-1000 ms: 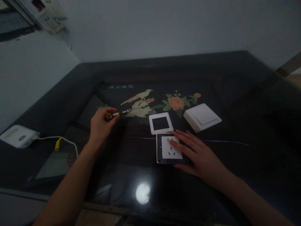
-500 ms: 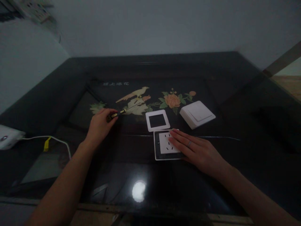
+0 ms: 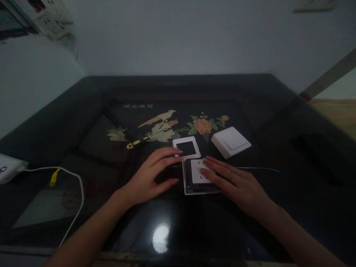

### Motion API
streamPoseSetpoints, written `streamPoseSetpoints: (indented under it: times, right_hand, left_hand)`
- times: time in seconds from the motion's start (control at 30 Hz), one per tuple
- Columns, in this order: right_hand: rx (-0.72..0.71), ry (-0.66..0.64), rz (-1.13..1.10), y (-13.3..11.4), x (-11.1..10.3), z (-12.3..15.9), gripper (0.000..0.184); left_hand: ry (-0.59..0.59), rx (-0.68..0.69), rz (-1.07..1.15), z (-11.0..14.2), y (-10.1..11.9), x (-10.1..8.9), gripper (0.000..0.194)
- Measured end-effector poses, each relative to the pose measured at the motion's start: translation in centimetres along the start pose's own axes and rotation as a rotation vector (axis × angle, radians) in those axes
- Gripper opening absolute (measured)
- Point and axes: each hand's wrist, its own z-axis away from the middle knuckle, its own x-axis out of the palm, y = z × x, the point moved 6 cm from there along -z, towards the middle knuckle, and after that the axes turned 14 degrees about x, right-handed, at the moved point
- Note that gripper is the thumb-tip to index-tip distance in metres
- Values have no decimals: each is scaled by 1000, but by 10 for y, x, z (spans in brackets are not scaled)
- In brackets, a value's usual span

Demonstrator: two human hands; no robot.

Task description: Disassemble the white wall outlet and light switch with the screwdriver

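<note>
Surface: a glossy black tabletop (image 3: 222, 230), set against a pale grey wall (image 3: 180, 37). Its inlay shows a cream-and-orange bird (image 3: 160, 118), an orange flower (image 3: 202, 126) with green leaves, and a line of characters. A round white light reflection (image 3: 161, 238) lies near the front edge.

Room: dim. Pale multi-hole outlets (image 3: 52, 25) at upper left; a light-brown patch (image 3: 339, 115) past the table's right edge.

Work: a square socket with white face and dark border (image 3: 196, 177) rests at centre table. Right hand (image 3: 236, 183): fingers close together across its face; thumb hidden, so grip cannot be told. Left hand (image 3: 147, 178): empty, thumb and fingers apart at the socket's left edge; contact unclear.

Nearby: a white square plastic frame (image 3: 184, 139) just behind the socket; a white square box-shaped switch (image 3: 231, 141) behind-right; a black-and-yellow-handled screwdriver (image 3: 139, 142) lying on the inlay, left of the frame.

Far left: a white cable (image 3: 81, 185) bearing a yellow tag (image 3: 55, 177).
</note>
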Motion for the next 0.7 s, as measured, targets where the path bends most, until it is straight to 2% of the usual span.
streamPoseSetpoints:
  times: [0.07,0.13,0.27,0.4,0.5,0.7]
  right_hand:
    - [68,6,-74,-1,-8,-5,35]
    - [168,-24,-167,-4,-12,-9,33]
    - [353,-138,-379,-9,-11,-15,30]
    - [453,-211,-515,-10,-2,-16,31]
    - [542,-248,-589,-7,5,-16,30]
    - [689,-237,-711,4,10,-13,28]
  left_hand:
    - [-40,38,102,-1,11,14,55]
    - [-30,15,171,-1,15,20,63]
    - [-27,-107,316,1,16,24,50]
    - [-13,-271,481,1,13,25,35]
    - [65,-447,604,2,9,27,33]
    - [156,-784,938,10,4,42,25]
